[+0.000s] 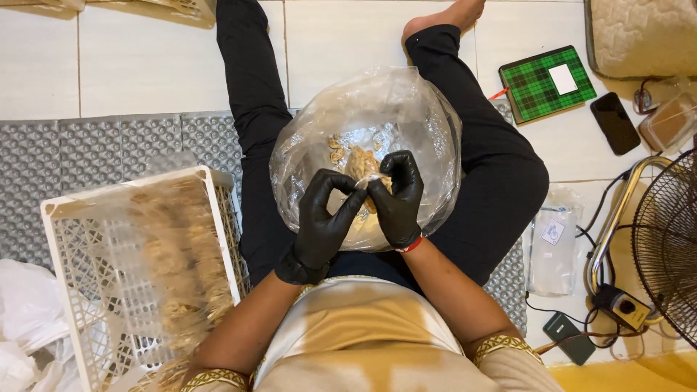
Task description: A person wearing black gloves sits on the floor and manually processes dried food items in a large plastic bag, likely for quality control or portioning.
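Observation:
I sit cross-legged on the floor with a large clear plastic bag (406, 109) in my lap. Both hands wear black gloves. My left hand (323, 218) and my right hand (398, 196) meet over the bag and pinch a small clear packet (370, 181) between their fingertips. Light brown snack pieces (361, 161) lie inside the big bag just behind my fingers.
A white plastic crate (138, 283) lined with plastic and holding brown snacks stands at my left on a grey foam mat (109, 141). To the right lie a green plaid notebook (546, 83), a black phone (614, 123), a stack of clear bags (553, 243), cables and a fan (668, 247).

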